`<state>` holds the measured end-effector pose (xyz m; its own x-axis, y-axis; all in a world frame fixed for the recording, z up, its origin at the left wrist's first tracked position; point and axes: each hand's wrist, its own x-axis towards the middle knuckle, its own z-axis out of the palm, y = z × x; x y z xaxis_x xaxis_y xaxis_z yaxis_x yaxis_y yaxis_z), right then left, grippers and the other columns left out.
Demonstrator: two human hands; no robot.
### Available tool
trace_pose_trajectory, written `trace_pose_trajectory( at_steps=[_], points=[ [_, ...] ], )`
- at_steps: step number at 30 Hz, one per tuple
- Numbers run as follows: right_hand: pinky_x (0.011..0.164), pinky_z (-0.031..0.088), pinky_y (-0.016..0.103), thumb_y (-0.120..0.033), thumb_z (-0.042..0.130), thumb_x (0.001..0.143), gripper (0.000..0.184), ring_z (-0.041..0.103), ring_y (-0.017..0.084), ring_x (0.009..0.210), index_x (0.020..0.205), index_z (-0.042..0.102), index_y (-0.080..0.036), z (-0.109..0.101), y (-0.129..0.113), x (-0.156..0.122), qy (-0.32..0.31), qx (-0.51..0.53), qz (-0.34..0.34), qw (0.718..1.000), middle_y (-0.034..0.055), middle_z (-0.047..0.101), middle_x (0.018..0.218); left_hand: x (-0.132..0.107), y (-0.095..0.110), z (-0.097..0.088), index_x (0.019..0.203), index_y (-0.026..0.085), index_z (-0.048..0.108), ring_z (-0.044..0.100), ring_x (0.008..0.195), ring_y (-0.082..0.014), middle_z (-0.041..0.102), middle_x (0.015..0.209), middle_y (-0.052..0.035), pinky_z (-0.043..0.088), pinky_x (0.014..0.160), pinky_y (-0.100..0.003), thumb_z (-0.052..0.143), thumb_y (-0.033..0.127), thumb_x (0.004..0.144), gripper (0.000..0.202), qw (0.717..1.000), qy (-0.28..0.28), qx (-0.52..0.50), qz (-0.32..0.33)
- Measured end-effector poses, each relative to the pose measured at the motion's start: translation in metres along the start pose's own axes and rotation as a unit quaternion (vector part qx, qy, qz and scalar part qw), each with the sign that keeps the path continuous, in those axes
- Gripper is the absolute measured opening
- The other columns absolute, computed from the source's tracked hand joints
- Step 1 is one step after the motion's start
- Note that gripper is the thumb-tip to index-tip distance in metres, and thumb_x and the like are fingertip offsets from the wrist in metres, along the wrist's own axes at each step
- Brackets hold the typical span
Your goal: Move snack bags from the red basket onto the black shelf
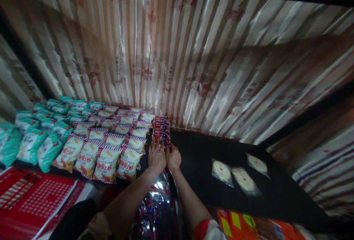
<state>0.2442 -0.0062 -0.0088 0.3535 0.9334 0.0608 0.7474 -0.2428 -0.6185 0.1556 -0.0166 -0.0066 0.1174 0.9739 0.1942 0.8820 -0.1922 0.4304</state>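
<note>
Both my hands reach onto a dark shelf (199, 159). My left hand (156, 156) lies with fingers stretched forward against a row of red and blue snack packets (161, 127) that stand in a line toward the back. My right hand (173, 156) is curled beside it at the near end of the same row, fingers bent on the nearest packet. To the left stand rows of white, red and orange snack bags (107, 160).
Teal snack bags (30, 142) fill the far left of the shelf. Three clear packets with round pale discs (240, 173) lie at the right. A striped shiny sheet (177, 59) backs the shelf. Red cartons (33, 199) and shiny wrapping (157, 199) sit below.
</note>
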Motion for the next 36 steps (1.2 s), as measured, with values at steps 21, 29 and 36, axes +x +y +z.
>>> trace_pose_trajectory(
  at_steps=[21, 29, 36],
  points=[
    [0.101, 0.036, 0.034, -0.025, 0.044, 0.087, 0.032, 0.044, 0.021, 0.118, 0.107, 0.067, -0.017, 0.014, -0.002, 0.027, 0.028, -0.014, -0.209, 0.977, 0.0082, 0.059, 0.121, -0.005, -0.006, 0.019, 0.133, 0.011, 0.044, 0.028, 0.136, -0.0254, 0.041, 0.142, -0.0144, 0.023, 0.112, -0.043, 0.037, 0.015, 0.085, 0.049, 1.000, 0.012, -0.002, -0.014],
    [0.109, 0.027, 0.038, -0.027, 0.044, 0.088, 0.033, 0.032, 0.020, 0.133, 0.113, 0.065, -0.020, 0.020, -0.016, 0.048, -0.063, -0.066, -0.236, 0.967, 0.0069, 0.056, 0.130, -0.004, -0.010, 0.026, 0.137, 0.008, 0.038, 0.029, 0.135, -0.0257, 0.045, 0.138, -0.0156, 0.025, 0.111, -0.045, 0.036, 0.012, 0.081, 0.056, 1.000, 0.006, 0.001, -0.001],
    [0.110, 0.024, 0.040, -0.029, 0.045, 0.089, 0.035, 0.027, 0.020, 0.136, 0.119, 0.061, -0.024, 0.024, -0.011, 0.053, -0.078, -0.091, -0.255, 0.959, 0.0048, 0.048, 0.138, -0.006, -0.010, 0.027, 0.134, 0.004, 0.040, 0.026, 0.136, -0.0262, 0.043, 0.139, -0.0174, 0.025, 0.112, -0.044, 0.033, 0.013, 0.082, 0.054, 1.000, 0.003, 0.014, -0.001]
  ],
)
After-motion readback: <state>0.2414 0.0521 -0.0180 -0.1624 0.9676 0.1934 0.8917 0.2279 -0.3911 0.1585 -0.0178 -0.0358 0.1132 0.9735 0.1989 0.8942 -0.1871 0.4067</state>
